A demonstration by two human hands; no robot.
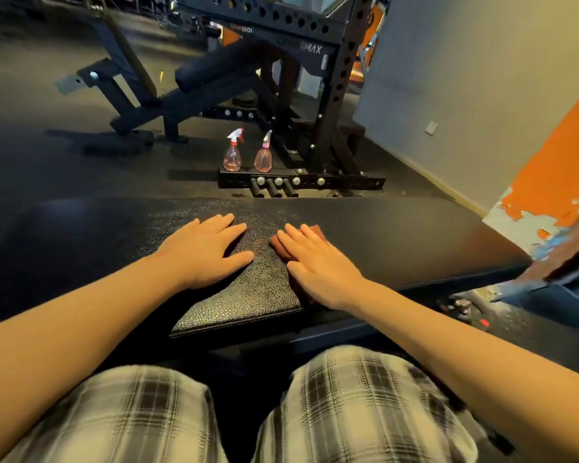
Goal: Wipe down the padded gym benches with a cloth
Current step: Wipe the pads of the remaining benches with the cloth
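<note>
Stretching across the view from left to right, the black padded bench [398, 235] fills the middle ground, its grained vinyl catching light near the centre. Beyond it stands a black power rack [330, 105] with rows of holes in its uprights, and to the left of that a second, inclined bench [214, 73] on a dark frame. A grey wall [482, 78] with patches of peeling orange paint runs along the right side. At the bottom, the person's knees in plaid shorts [365, 406] sit close to the near edge of the pad.

Both bare forearms reach forward onto the pad. The left hand [204, 252] lies flat with its fingers straight and slightly spread, palm down on bare vinyl and holding nothing. The right hand [318, 262] is also flat with straight fingers, pressing down on a reddish-brown cloth [279, 243], which lies on the pad near its middle and shows past the thumb side and fingertips. The two hands are near each other but apart.

Two clear spray bottles stand side by side at the rack's low base bar (whether on it or just behind, I cannot tell). The left bottle [232, 155] has a white-and-red trigger head, the right bottle [263, 157] a paler one. Both look pink, seemingly from liquid inside; the fill level is unclear.
</note>
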